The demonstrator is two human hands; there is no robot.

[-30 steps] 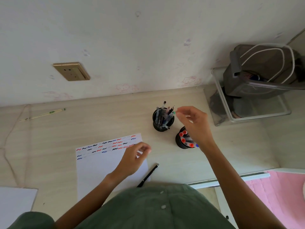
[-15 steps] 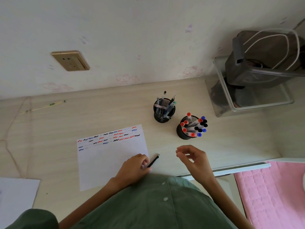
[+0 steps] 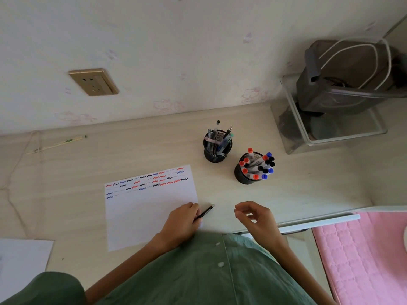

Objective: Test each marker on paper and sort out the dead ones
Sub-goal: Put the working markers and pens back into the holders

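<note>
Your left hand (image 3: 182,221) pinches the black marker (image 3: 203,213) lying on the bench (image 3: 220,194) beside the paper (image 3: 149,208). Lift it cleanly, then uncap with your right hand (image 3: 256,216), whose fingers are loosely curled, holding nothing.

The worktop (image 3: 66,172) looks like pale wood-grain laminate, smooth and matt. The sheet of paper (image 3: 149,216) on it is white and matt, marked with ink squiggles. Two black pen cups, the farther pen cup (image 3: 217,156) and the nearer marker cup (image 3: 242,176), appear to be metal mesh. The markers (image 3: 258,165) have smooth plastic barrels and glossy caps. The socket plate (image 3: 93,82) has a brushed golden sheen. The green shirt (image 3: 209,271) is soft matt cloth; the pink quilt (image 3: 363,249) is stitched cloth. The storage box (image 3: 330,137) is clear plastic.
</note>
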